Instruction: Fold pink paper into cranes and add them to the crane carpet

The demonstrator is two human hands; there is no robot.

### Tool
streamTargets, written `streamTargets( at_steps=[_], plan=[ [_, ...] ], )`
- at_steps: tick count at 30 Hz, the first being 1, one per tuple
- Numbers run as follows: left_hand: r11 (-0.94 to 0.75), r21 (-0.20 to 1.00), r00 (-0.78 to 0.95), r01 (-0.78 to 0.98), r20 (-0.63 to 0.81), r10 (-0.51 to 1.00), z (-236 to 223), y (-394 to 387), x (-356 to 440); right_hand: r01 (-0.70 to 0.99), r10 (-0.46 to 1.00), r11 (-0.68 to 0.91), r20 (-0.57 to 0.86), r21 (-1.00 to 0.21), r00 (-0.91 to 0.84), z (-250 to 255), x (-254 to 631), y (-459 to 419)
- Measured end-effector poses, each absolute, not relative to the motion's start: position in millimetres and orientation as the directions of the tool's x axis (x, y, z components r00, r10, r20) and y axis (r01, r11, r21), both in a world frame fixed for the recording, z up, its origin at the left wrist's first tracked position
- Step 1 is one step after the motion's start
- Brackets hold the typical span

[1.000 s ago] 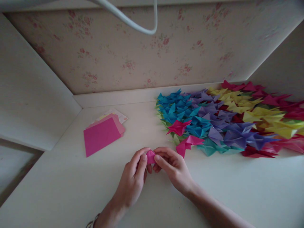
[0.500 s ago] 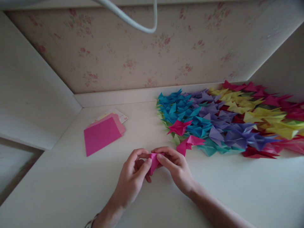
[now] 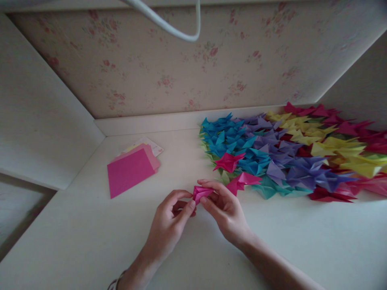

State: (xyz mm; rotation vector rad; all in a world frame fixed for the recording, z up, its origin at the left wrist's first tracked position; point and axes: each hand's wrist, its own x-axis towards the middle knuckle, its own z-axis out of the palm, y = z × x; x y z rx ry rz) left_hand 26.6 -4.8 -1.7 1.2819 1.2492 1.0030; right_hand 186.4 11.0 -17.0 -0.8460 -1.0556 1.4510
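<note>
A small folded piece of magenta origami paper (image 3: 199,193) is pinched between my two hands, just above the white desk. My left hand (image 3: 171,219) grips its lower left corner between thumb and forefinger. On the other side, my right hand (image 3: 225,209) holds the right part, thumb in front and fingers behind. Folded layers show on the piece; my right fingers cover some of it. Just beyond my right hand lies a finished pink origami crane (image 3: 242,181), with another pink crane (image 3: 229,162) behind it.
Many folded paper cranes in blue, purple (image 3: 275,173), yellow (image 3: 338,149) and red cover the right back of the desk (image 3: 193,257). At left lies a stack of square paper, magenta (image 3: 130,173) on top. A white cable (image 3: 169,30) hangs before the floral wall.
The folded magenta paper has been turned, from pointing downward to pointing right, and raised slightly. My right fingers have shifted up along it; my left hand stays nearly in place.
</note>
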Motion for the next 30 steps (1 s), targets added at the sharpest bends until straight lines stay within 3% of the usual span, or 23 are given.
streamTargets(
  at_steps=[6, 13, 22, 30],
  plan=[
    [0.125, 0.992, 0.087, 0.017, -0.126, 0.988, -4, -3, 25, -0.398, 0.969, -0.045, 0.056, -0.916, -0.240, -15, 184, 6],
    [0.023, 0.999, 0.076, -0.033, -0.020, 0.997, -2, -4, 27, -0.230, 0.973, 0.009, 0.061, -0.973, -0.222, -16, 188, 4],
    [-0.150, 0.936, 0.077, 0.317, 0.132, 0.988, -6, -3, 23, -0.116, 0.978, 0.121, 0.138, -0.986, -0.154, -17, 191, 9],
    [-0.172, 0.918, 0.022, 0.358, 0.176, 0.984, -13, -4, 21, 0.154, 0.946, 0.324, 0.313, -0.934, -0.088, -18, 190, 8]
  ],
)
